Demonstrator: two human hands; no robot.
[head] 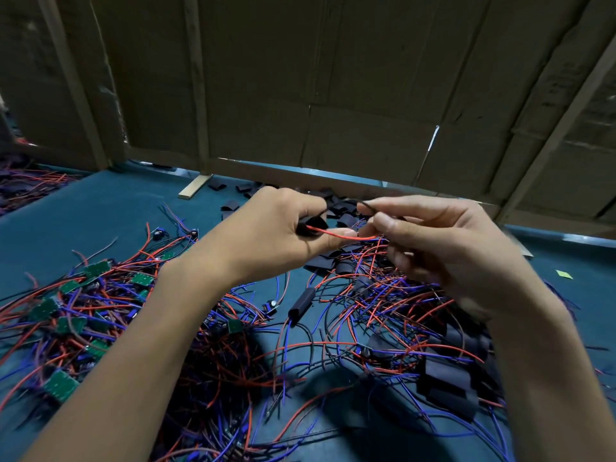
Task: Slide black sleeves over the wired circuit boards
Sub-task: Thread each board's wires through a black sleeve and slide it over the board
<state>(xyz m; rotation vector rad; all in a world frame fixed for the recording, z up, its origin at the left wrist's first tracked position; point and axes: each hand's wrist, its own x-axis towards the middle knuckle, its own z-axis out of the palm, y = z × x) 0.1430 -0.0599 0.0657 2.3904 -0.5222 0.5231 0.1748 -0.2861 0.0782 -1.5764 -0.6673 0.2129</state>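
Observation:
My left hand (283, 228) grips a black sleeve (311, 225) with a red wire (336, 234) coming out of it toward the right. My right hand (443, 241) pinches the ends of that red wire and a thin black wire (368, 205) between thumb and fingers. The board inside the sleeve is hidden. Below the hands lies a sleeved board (301, 302) with wires at its lower end. Bare green circuit boards (61, 385) with red, blue and black wires lie heaped at the left.
A teal table (100, 208) carries a tangle of wires. Loose black sleeves (343, 211) are piled behind the hands, more (446, 385) at lower right. A cardboard wall (300, 95) on wooden slats closes the back. A small green scrap (564, 274) lies at right.

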